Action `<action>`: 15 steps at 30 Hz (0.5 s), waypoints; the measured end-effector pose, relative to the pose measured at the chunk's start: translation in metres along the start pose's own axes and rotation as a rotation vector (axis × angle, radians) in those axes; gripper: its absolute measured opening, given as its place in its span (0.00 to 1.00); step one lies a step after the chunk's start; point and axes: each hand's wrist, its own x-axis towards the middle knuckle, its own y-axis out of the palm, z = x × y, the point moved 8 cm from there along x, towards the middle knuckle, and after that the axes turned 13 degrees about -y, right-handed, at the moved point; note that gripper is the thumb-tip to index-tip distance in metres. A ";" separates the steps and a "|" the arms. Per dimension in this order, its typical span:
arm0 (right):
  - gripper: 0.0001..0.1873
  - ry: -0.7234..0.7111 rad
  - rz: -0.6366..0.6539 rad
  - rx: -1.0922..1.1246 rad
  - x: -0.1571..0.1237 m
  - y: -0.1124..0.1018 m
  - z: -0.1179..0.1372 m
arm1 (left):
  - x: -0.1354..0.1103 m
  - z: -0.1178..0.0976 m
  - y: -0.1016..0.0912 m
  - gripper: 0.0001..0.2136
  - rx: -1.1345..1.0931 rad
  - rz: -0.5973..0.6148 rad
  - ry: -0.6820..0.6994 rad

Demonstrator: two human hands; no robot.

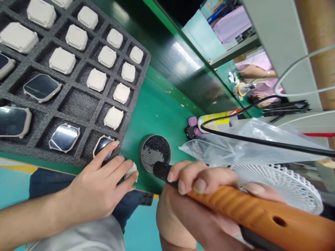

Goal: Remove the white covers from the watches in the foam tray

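My right hand [209, 184] is wrapped round an orange electric screwdriver [235, 205]. Its black nose [161, 170] reaches over the edge of a round dish [140, 153] of small dark screws or beads; the bit itself cannot be made out. My left hand [102, 186] has its thumb and fingers closed on a white watch case [131, 171], mostly hidden by the fingers. The left index finger stretches over a dark-faced watch [102, 144] in the corner of a grey foam tray [86, 64]. More white watch cases [96, 79] lie back up in the tray.
The green bench [157, 104] runs up to a glossy dark green panel [183, 52]. At the right are a clear plastic bag [235, 143], a black cable [261, 142] and a white fan grille [285, 184]. Beyond the panel sits another person in pink [261, 64].
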 end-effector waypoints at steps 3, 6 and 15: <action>0.18 -0.018 0.030 -0.002 -0.002 0.006 0.004 | 0.000 0.001 0.000 0.17 0.001 0.002 -0.013; 0.15 -0.085 0.109 0.049 -0.003 0.014 0.001 | -0.001 0.000 0.001 0.17 0.003 0.004 -0.008; 0.15 -0.084 0.161 0.138 -0.006 0.019 -0.012 | -0.001 0.000 0.002 0.19 0.004 0.005 0.004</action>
